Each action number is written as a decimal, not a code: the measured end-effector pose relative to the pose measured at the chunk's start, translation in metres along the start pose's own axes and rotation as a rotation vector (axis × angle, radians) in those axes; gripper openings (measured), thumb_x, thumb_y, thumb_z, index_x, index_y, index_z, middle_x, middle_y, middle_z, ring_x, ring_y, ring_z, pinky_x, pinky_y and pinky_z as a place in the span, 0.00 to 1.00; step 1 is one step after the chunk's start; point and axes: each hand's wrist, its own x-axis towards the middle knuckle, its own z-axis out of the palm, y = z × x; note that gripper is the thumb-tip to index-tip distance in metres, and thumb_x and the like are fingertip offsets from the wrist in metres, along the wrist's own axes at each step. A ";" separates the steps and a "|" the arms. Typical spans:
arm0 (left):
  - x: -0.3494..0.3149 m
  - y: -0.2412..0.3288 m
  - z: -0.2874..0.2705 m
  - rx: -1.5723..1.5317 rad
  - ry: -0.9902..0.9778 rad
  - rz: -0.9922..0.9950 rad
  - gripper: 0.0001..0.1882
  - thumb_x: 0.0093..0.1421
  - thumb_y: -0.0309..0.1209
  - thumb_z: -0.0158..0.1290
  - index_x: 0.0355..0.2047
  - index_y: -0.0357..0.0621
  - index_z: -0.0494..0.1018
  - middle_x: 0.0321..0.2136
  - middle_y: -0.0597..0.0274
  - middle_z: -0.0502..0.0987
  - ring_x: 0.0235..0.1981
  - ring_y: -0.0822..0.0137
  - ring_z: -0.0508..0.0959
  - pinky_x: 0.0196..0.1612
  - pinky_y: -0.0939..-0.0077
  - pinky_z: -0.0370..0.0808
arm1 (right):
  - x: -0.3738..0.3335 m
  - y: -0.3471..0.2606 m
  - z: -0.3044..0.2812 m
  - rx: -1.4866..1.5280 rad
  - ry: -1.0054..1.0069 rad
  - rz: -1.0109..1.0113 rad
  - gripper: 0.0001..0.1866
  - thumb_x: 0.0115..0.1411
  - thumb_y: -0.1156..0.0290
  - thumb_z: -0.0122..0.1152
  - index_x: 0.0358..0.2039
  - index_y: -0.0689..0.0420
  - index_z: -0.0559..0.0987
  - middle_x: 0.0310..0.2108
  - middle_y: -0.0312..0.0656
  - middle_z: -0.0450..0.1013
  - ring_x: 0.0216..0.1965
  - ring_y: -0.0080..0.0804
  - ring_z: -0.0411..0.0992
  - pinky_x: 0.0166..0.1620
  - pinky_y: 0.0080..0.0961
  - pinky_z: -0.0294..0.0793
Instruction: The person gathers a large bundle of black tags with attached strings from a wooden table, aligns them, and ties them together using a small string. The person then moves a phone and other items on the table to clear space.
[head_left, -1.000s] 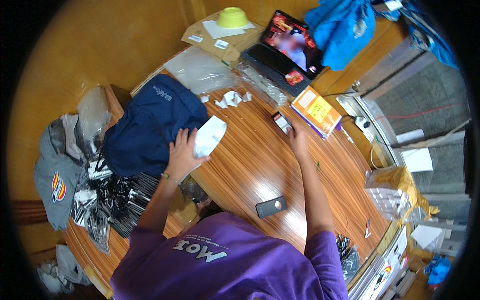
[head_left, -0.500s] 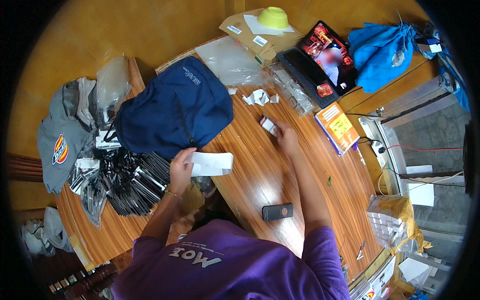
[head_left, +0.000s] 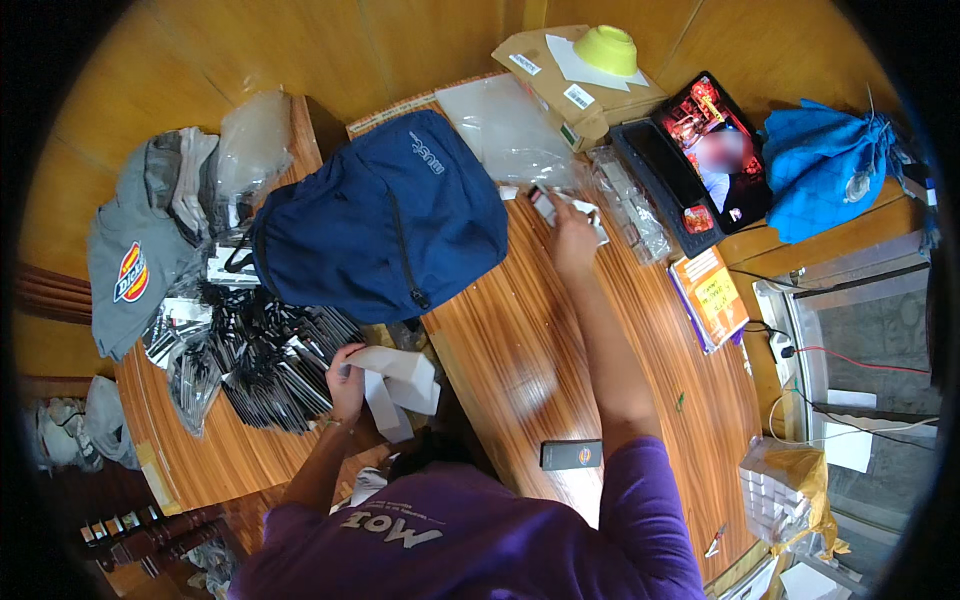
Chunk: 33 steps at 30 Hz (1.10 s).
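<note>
A long white paper strip (head_left: pixel 405 372) hangs folded from my left hand (head_left: pixel 347 382), whose fingers are closed on one end of it. My left hand is beside the dark bundle of thin black strips and just below the dark blue backpack (head_left: pixel 385 225). At the far side of the table, my right hand (head_left: pixel 573 232) closes on a small dark-and-white piece (head_left: pixel 541 204); its exact kind is unclear. Torn white paper scraps (head_left: pixel 597 222) lie right by these fingers, partly hidden by the hand. A dark rectangular item (head_left: pixel 571 455) with a small emblem lies nearer me.
The black strips (head_left: pixel 275 375) and a grey garment (head_left: pixel 140 240) fill the left. Along the far side are a carton (head_left: pixel 560 85) with a yellow bowl (head_left: pixel 607 50), clear-wrapped packs (head_left: pixel 630 205) and a lit screen (head_left: pixel 715 150). An orange book (head_left: pixel 710 298) lies on the right.
My right hand has moved farther away with the small piece, to the paper scraps. My left hand has drawn nearer to me, and its paper strip now droops in folds.
</note>
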 end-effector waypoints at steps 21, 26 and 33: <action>-0.007 0.003 0.008 0.425 -0.091 0.297 0.13 0.46 0.16 0.45 0.35 0.32 0.70 0.30 0.50 0.73 0.32 0.58 0.76 0.36 0.75 0.72 | 0.002 0.032 0.005 0.446 -0.437 -0.079 0.18 0.49 0.79 0.54 0.42 0.50 0.76 0.38 0.46 0.73 0.39 0.43 0.72 0.44 0.31 0.70; -0.009 0.000 0.009 0.381 -0.080 0.245 0.17 0.43 0.15 0.41 0.36 0.31 0.70 0.31 0.50 0.73 0.35 0.58 0.75 0.40 0.75 0.72 | -0.040 0.018 -0.035 0.527 -0.570 -0.001 0.18 0.49 0.81 0.54 0.41 0.50 0.76 0.38 0.45 0.73 0.37 0.42 0.73 0.42 0.29 0.70; -0.007 -0.007 0.006 0.349 -0.074 0.271 0.15 0.47 0.16 0.42 0.36 0.31 0.71 0.33 0.49 0.74 0.37 0.59 0.75 0.42 0.74 0.71 | -0.054 0.059 -0.024 0.367 -0.057 0.290 0.19 0.48 0.81 0.53 0.43 0.53 0.75 0.40 0.48 0.72 0.40 0.43 0.72 0.43 0.32 0.70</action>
